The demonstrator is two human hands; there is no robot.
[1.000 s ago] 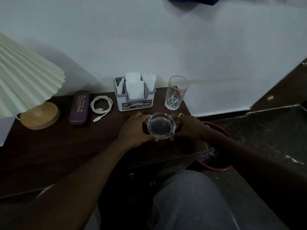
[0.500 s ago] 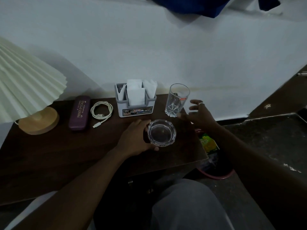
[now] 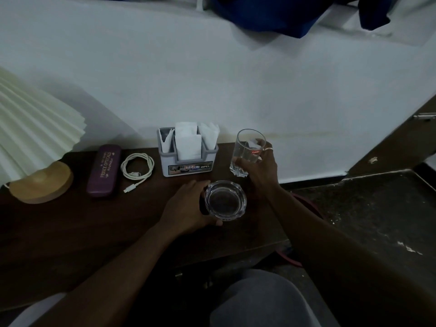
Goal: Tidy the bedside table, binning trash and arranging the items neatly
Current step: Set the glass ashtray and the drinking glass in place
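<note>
A clear glass ashtray [image 3: 225, 200] rests on the dark wooden bedside table [image 3: 82, 223], and my left hand [image 3: 186, 208] grips its left side. My right hand [image 3: 260, 169] is wrapped around a tall clear drinking glass [image 3: 249, 149] that stands at the table's back right corner. A grey napkin holder [image 3: 187, 153] with white tissues sits behind the ashtray. Left of it lie a coiled white charging cable [image 3: 137, 168] and a purple glasses case [image 3: 104, 170].
A lamp with a pleated cream shade [image 3: 33, 123] and a wooden base [image 3: 41, 182] fills the left end. A red-rimmed bin [image 3: 305, 201] stands on the floor right of the table, mostly behind my right arm. Blue cloth [image 3: 271, 15] hangs above.
My right hand left the ashtray, moved up and back, and closed around the drinking glass. My left hand stayed on the ashtray.
</note>
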